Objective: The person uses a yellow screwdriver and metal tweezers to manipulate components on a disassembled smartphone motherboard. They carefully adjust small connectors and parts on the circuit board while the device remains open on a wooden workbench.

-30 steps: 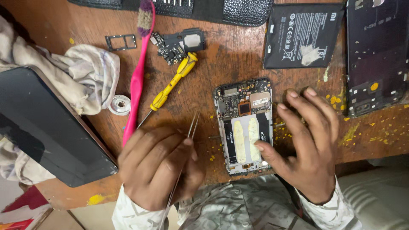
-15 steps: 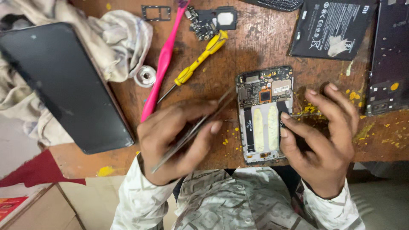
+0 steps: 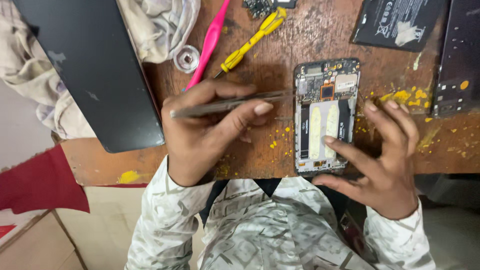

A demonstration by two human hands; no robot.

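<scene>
The opened phone (image 3: 326,117), centre frame, is being probed: your left hand (image 3: 210,130) is pinching tweezers (image 3: 235,102) toward its upper-left corner while your right hand (image 3: 385,155), fingers spread, is steadying it; next, precise tip placement.

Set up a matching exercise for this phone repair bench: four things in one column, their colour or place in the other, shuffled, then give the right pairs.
Column one:
1. Thin metal tweezers
2. Plastic-handled screwdriver
3. Long plastic pry tool
4. Opened phone body with bare circuit board

Column two:
A. Pink, lying beside the small metal ring
B. Steadied by the right hand at the wooden table's near edge
C. Yellow, lying at a slant on the table
D. Pinched in the left hand, tips at the phone's upper part

Pairs: 1-D, 2-C, 3-A, 4-B
</scene>
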